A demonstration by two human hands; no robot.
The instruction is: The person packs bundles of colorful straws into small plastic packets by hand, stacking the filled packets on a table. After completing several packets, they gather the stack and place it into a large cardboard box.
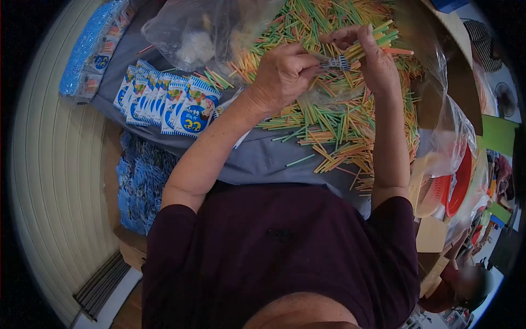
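My left hand pinches the end of a small blue-and-white packet. My right hand grips a bunch of green, orange and yellow sticks whose lower ends are in the packet's mouth. Both hands hover close together above a large loose pile of the same coloured sticks, which lies on a grey cloth.
A row of filled blue-and-white packets lies on the cloth to the left. A clear plastic bag sits behind it, a long blue bundle at far left. Blue wrappers fill a box below. Red basket and another person at right.
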